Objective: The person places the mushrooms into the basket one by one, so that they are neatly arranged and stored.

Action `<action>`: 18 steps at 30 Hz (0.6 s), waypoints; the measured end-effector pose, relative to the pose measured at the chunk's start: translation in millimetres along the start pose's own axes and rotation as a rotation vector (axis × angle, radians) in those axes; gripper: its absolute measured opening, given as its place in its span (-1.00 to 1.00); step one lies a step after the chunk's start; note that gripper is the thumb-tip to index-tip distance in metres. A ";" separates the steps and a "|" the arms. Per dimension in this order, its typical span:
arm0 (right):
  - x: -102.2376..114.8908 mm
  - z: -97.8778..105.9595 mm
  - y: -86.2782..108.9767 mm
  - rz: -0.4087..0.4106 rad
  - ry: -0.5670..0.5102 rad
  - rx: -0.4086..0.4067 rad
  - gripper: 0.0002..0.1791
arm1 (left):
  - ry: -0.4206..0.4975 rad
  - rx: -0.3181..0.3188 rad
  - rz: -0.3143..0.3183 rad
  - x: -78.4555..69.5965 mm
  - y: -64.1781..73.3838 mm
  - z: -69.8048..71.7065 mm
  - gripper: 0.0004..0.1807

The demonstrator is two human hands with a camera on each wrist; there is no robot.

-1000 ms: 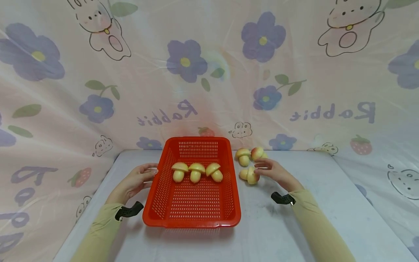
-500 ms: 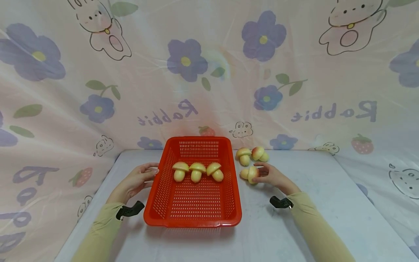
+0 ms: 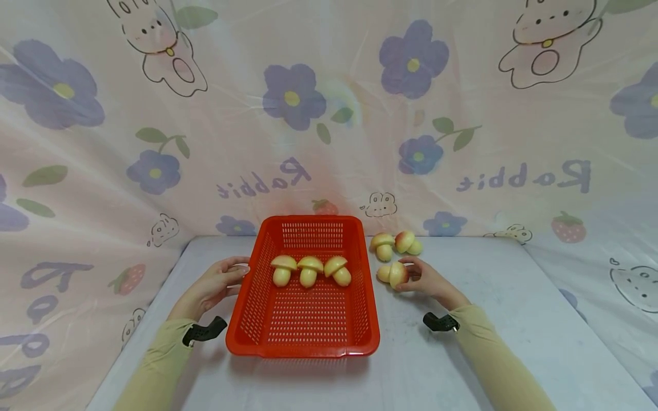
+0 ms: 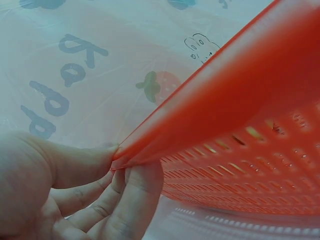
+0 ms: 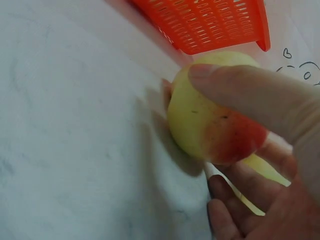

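Note:
A red perforated plastic basket (image 3: 303, 350) stands on the white table. My left hand (image 3: 213, 285) holds its left rim; in the left wrist view the thumb and fingers pinch the rim (image 4: 200, 95). To the right of the basket, my right hand (image 3: 429, 283) grips a yellow toy mushroom (image 3: 393, 275) by its cap, the stem facing the basket. In the right wrist view the thumb lies over the reddish-yellow cap (image 5: 200, 110), and the other fingers are partly behind it. The mushroom appears to be at the tabletop.
Inside the basket three yellow mushrooms lie in a row: a left one (image 3: 282, 270), a middle one (image 3: 309, 271) and a right one (image 3: 337, 270). Two more mushrooms (image 3: 382, 246) (image 3: 408, 242) lie behind my right hand. A patterned curtain (image 3: 329, 114) hangs behind the table.
My right hand has moved down slightly and closed its thumb and fingers around the cap of the near mushroom. The left hand and the basket have stayed in place.

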State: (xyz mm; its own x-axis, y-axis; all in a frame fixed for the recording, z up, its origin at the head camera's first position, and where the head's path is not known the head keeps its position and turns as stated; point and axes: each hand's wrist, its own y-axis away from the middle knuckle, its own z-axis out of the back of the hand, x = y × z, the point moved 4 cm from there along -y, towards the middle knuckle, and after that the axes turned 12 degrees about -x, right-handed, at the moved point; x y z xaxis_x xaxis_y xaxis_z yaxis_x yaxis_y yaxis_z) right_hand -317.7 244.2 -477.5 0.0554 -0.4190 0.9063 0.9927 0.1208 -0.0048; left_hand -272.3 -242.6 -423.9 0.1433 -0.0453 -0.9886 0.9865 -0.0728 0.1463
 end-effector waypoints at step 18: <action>-0.8 2.5 1.3 0.016 0.002 -0.048 -0.26 | 0.002 -0.001 0.009 0.1 0.1 0.2 -0.41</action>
State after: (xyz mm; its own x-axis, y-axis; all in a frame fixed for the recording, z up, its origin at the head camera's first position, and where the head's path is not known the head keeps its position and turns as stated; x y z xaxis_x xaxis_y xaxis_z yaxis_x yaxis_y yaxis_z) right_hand -316.7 246.9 -477.1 0.0714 -0.4194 0.9050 0.9956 0.0846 -0.0393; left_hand -272.3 -242.8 -423.9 0.1524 -0.0435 -0.9874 0.9853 -0.0712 0.1552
